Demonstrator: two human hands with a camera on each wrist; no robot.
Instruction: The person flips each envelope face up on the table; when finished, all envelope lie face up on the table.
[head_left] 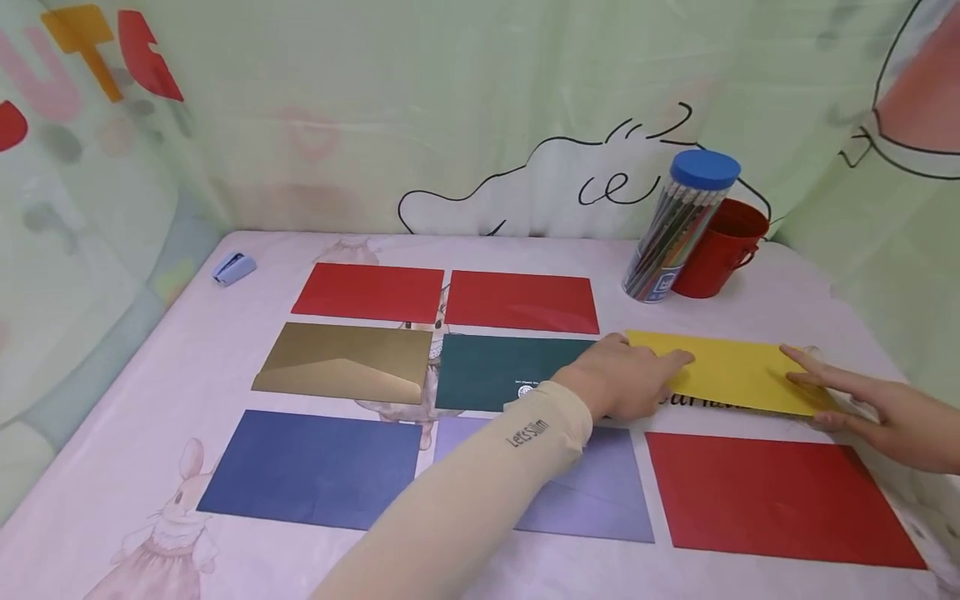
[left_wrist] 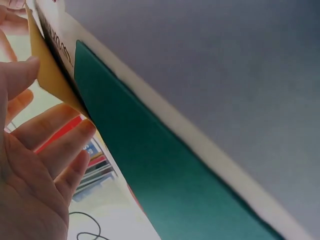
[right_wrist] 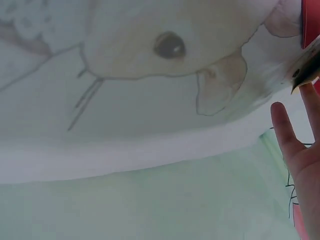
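A flat yellow card (head_left: 727,367) lies between my two hands at the right end of the middle row. My left hand (head_left: 626,377) grips its left end, the index finger stretched over the top face; the left wrist view shows the thumb (left_wrist: 30,70) against the yellow edge. At the opposite end, my right hand (head_left: 892,408) holds the card, two fingertips on top and the thumb at the near corner. The near edge sits just over black lettering on the cloth. Under my left forearm, a green card (head_left: 487,371) and a lilac card (head_left: 600,492) are partly covered.
Red cards (head_left: 367,292) lie in the back row, with another red card (head_left: 780,500) front right. A gold card (head_left: 345,358) and a blue card (head_left: 315,467) are on the left. Behind stand a pencil jar (head_left: 675,233), a red bucket (head_left: 716,250) and a small light-blue stapler (head_left: 234,268).
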